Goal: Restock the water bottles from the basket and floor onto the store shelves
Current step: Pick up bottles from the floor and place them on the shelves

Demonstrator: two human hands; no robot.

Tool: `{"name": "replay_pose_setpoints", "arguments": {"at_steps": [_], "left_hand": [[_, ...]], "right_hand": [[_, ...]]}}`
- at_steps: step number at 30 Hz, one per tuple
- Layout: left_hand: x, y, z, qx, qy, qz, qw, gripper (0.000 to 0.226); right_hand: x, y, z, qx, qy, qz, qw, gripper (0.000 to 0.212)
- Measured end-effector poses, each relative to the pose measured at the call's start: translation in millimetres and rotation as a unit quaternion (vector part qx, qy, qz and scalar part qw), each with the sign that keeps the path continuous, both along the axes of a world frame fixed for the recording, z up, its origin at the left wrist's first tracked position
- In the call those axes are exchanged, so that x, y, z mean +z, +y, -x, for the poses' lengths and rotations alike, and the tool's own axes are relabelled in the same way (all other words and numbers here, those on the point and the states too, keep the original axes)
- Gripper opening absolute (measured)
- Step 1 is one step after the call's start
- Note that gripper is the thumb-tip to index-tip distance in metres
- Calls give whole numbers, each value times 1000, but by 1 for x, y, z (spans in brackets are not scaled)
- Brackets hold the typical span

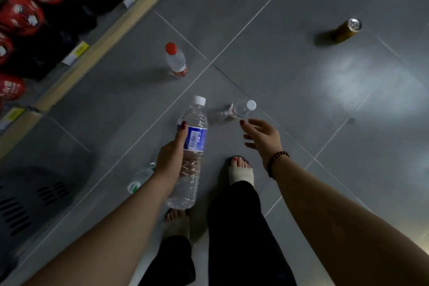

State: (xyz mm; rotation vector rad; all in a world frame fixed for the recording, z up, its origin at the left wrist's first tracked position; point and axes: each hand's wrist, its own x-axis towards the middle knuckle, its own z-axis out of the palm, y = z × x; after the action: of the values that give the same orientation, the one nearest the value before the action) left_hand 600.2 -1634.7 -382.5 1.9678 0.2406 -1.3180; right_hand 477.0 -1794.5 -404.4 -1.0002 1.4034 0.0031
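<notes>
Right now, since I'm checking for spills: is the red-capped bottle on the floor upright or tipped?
Upright: the red-capped bottle stands on its base, cap on top.

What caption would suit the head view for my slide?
Left hand holds a blue-label water bottle; open right hand reaches toward a white-capped bottle on the floor.

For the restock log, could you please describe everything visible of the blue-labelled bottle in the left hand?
The blue-labelled bottle is clear ribbed plastic with a white screw cap, closed, seemingly full of water. The left hand grips its middle, thumb beside the label, holding it above the floor, cap pointing away from the person. Nothing else touches it.
</notes>
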Motion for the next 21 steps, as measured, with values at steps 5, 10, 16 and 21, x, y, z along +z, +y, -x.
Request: {"name": "replay_pose_setpoints", "arguments": {"at_steps": [5, 10, 16, 21], "left_hand": [[-38, -32, -5, 97, 17, -21, 995, 78], [-86, -62, -9, 124, 13, -42, 991, 80], [-140, -72, -11, 118, 20, -36, 992, 88], [-168, -64, -4, 147, 43, -32, 988, 100]], "right_hand": [[-42, -57, 10, 32, 60, 57, 996, 65], [-96, -85, 10, 124, 79, 72, 987, 86], [-160, -89, 8, 260, 57, 89, 960, 104], [-194, -81, -3, 246, 67, 129, 958, 99]]}}
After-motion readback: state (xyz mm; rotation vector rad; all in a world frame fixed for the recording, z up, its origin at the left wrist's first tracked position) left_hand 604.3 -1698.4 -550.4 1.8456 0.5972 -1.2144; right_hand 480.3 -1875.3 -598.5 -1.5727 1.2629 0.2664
